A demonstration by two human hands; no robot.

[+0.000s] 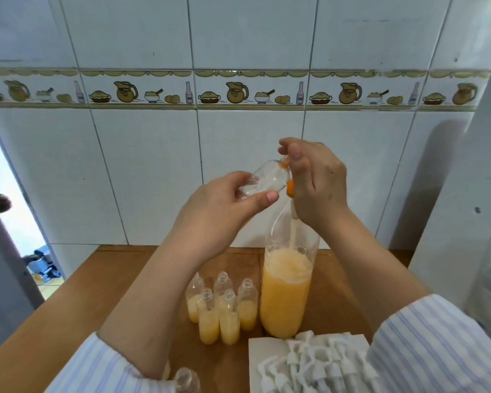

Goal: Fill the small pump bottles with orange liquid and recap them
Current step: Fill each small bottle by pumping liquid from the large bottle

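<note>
My left hand (224, 205) grips an empty clear small bottle (267, 180), tilted on its side with the mouth toward my right hand. My right hand (315, 180) is closed over a dispenser pump with an orange spout (289, 191), which touches the small bottle's neck. The pump's tube (294, 231) runs down into a tall clear bottle (287, 293) about half full of orange liquid. Several uncapped small bottles (228, 316), each partly filled with orange liquid, stand left of the tall bottle.
White pump caps (318, 364) lie in a heap on a paper sheet (267, 350) at the front right of the wooden table (97, 293). Another uncapped small bottle (186, 380) stands by my left sleeve. A white appliance (465, 222) stands at the right, a tiled wall behind.
</note>
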